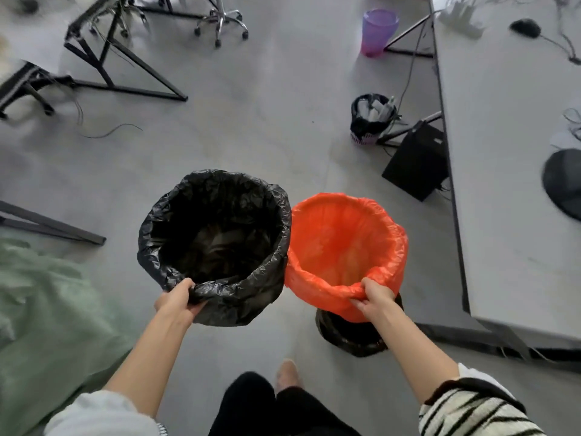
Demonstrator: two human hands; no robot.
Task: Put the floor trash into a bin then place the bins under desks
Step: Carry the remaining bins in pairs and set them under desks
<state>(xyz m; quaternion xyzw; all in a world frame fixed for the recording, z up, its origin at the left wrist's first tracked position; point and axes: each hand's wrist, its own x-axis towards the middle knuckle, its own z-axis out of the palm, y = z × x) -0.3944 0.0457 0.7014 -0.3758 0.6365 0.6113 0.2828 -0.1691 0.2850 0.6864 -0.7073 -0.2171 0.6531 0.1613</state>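
Note:
I carry two bins above the grey floor. My left hand (177, 302) grips the near rim of a bin lined with a black bag (163, 215); its inside is dark and I cannot make out the contents. My right hand (375, 295) grips the near rim of a bin lined with an orange bag (386, 225), whose dark base shows below the liner. The two bins touch side by side. A grey desk (503, 152) runs along the right.
A small bin with a black liner and trash (372, 116) stands by the desk's leg, beside a black computer case (415, 160). A purple bin (377, 31) stands farther back. Black desk frames (125, 86), a chair base (221, 22) and a green cloth (41, 303) lie to the left.

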